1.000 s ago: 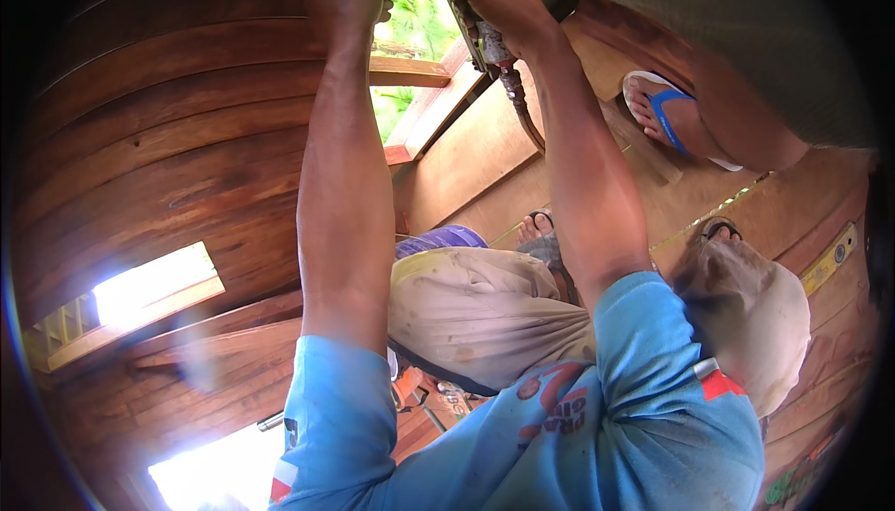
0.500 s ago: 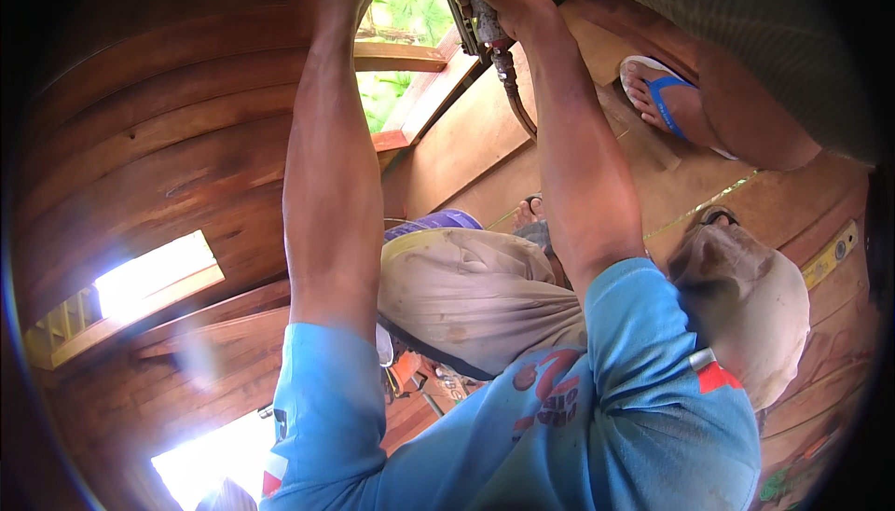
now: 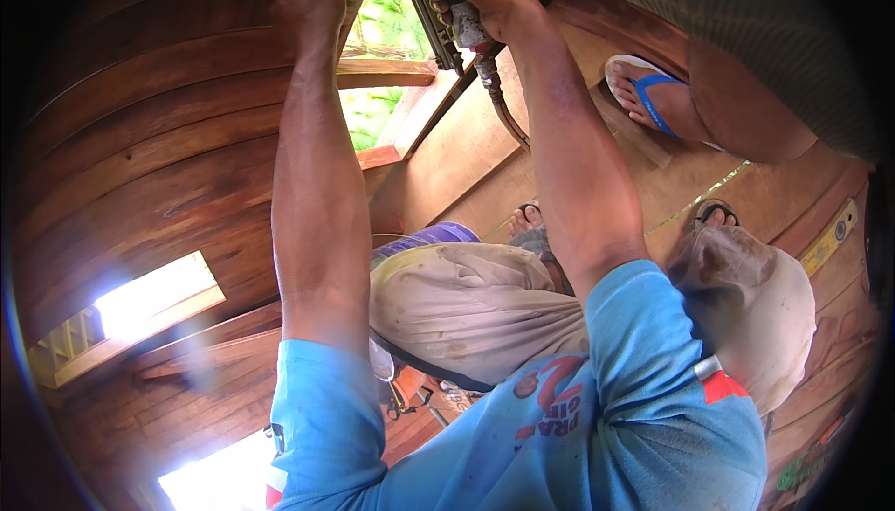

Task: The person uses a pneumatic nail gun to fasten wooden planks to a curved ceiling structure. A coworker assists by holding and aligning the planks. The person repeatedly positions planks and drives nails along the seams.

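Note:
Raised at the top of the view, my left hand [image 3: 310, 9] is closed near the upper edge of a window opening [image 3: 378, 115], against the dark wooden planks [image 3: 168, 73]; what its fingers hold is hidden. My right hand [image 3: 489, 3] is closed round a dark, scuffed pneumatic nail gun [image 3: 466, 26], whose hose [image 3: 503, 110] runs down behind my right forearm. The tool sits at the right side of the opening, its top partly hidden.
Another person's foot in a blue-strapped flip-flop [image 3: 650, 99] stands on the boards [image 3: 466, 166] at upper right. My knee in beige trousers [image 3: 447, 296] lies beside a purple striped object [image 3: 419, 239]. A yellow level [image 3: 825, 241] lies far right; bright openings [image 3: 154, 292] show at left.
Both hands have shifted a little leftward, the left one more, after rising and dropping back slightly. The nail gun has moved left with my right hand.

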A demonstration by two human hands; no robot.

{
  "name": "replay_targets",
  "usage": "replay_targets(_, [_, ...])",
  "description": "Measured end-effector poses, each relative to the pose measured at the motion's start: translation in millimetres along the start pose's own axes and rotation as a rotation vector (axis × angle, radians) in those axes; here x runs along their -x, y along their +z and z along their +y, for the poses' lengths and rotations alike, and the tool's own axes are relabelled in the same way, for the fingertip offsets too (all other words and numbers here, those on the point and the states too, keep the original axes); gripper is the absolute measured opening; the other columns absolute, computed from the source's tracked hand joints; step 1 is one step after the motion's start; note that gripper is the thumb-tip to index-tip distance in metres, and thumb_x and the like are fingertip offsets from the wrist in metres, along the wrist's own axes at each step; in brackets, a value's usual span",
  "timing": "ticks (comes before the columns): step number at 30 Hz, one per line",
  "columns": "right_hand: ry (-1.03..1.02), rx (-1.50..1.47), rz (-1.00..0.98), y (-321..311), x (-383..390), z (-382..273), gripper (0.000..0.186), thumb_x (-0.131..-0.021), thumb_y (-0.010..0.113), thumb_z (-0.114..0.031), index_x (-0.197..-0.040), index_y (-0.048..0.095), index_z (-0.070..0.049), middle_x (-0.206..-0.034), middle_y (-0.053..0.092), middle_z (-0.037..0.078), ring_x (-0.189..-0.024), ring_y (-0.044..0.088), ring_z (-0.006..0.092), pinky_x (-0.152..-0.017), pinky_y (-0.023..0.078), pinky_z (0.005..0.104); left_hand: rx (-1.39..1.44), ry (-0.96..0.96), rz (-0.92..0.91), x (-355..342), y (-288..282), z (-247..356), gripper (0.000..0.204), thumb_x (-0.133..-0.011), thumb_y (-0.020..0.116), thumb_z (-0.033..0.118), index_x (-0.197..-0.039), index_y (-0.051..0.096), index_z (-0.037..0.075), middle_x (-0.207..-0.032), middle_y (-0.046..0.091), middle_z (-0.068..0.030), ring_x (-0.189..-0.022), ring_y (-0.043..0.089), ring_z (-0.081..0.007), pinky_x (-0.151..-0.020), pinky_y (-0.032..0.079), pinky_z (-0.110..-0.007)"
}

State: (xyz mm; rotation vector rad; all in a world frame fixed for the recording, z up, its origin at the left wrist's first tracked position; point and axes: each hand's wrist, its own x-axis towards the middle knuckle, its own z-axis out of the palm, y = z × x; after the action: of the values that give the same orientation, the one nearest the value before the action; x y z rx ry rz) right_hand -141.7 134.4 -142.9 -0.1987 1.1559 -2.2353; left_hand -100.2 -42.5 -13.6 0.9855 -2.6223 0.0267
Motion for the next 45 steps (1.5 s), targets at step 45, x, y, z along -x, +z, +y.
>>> replay_targets(45, [-0.06, -0.184, 0.073, 9.2, 6.2, 5.9, 0.023, -0.082, 0.078, -0.018, -0.092, 0.066, -0.001, -0.072, 0.062, 0.005, -0.058, 0.057, 0.0139, -0.054, 0.045, 0.032, -0.093, 0.035, 0.046, -3.5, -1.6, -2.4, 0.043, -0.087, 0.067, 0.042, -0.093, 0.08, 0.002, -0.102, 0.075, -0.0251, -0.098, 0.072, -0.0434, -0.089, 0.056, -0.051])
